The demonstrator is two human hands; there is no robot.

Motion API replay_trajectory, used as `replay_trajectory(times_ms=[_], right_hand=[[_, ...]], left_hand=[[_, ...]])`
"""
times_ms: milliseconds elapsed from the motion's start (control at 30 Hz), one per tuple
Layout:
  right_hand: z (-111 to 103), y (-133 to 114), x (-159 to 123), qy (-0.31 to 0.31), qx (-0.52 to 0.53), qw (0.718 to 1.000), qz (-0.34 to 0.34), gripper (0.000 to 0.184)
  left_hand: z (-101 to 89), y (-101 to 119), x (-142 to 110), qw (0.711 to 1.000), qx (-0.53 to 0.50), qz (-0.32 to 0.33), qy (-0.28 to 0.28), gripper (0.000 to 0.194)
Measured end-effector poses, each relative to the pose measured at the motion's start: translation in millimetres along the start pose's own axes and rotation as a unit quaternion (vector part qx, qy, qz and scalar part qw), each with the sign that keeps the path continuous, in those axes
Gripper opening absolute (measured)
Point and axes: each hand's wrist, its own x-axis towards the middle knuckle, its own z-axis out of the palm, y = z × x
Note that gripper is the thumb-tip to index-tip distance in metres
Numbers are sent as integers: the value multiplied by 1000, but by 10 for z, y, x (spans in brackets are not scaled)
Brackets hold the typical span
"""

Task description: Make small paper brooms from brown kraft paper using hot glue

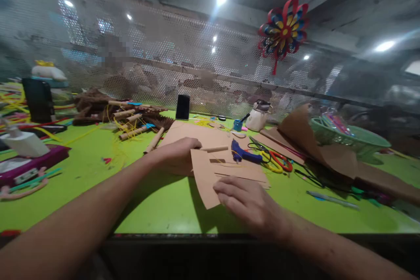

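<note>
Two bare hands at a brown paper sheet (pixel 203 177) near the front edge of a green table (pixel 157 214).
The sheet stood tilted and slightly bent between the hands, in front of a larger piece of brown paper (pixel 183 131). The left hand (pixel 175 155) met its upper left corner, fingers bent; how firmly it gripped could not be told, since part of the hand was hidden. The right hand (pixel 251 205) had its fingertips against the sheet's right edge; the thumb was out of sight, so whether it pinched the paper could not be told. A blue glue gun (pixel 244 153) lay just beyond the right hand, beside scissors (pixel 285 162); a pen (pixel 333 200) lay farther right.
</note>
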Motion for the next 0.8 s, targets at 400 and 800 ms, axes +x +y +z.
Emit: replay_trajectory(times_ms=[400, 800], right_hand=[[90, 125, -116, 15, -26, 998, 46, 22], [424, 312, -97, -70, -21, 983, 170, 22]], left_hand=[[-262, 150, 4, 996, 78, 31, 26, 28], [86, 251, 34, 993, 96, 68, -4, 27]])
